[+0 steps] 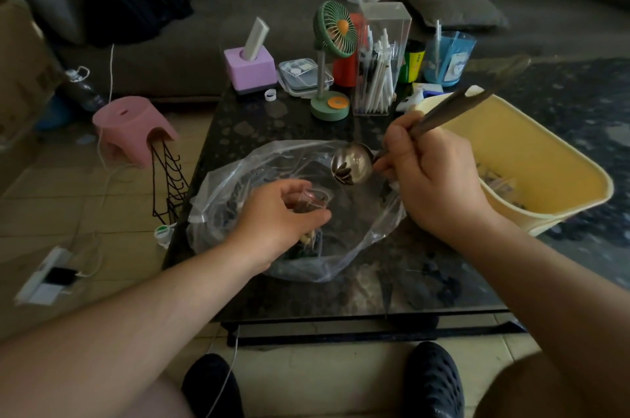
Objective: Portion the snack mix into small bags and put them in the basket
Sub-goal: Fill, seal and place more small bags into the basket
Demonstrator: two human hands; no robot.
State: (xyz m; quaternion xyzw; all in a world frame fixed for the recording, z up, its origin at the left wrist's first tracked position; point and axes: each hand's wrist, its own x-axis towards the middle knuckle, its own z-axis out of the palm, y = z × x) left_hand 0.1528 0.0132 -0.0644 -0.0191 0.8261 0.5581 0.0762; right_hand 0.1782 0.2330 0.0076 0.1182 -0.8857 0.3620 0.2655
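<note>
**A:** ok so what's each of the hands doing here?

**B:** right hand (433, 179) is wrapped round the handle of a metal spoon (353, 167). The bowl of it is tipped toward the camera with a few dark seeds of the snack mix (344, 174) sitting in it, held above the big clear bag (238, 179) that's spread open on the dark desk (426, 281).

**A:** and the left?

**B:** left hand (284, 216) has its fingers curled round the mouth of a small clear bag (315, 197), pinching it open right over the middle of the big one. Spoon is just up and to the right of that opening, not touching it as far as I can see.

**A:** where's the basket?

**B:** yellow basket (545, 158) sits on the right side of the desk, just beyond the right hand. Something clear with dark bits lies at the bottom, too blurry to call.

**A:** other stuff?

**B:** green fan (332, 32), purple tissue box (250, 68), a clear holder of pens (378, 76) at the back.
</note>
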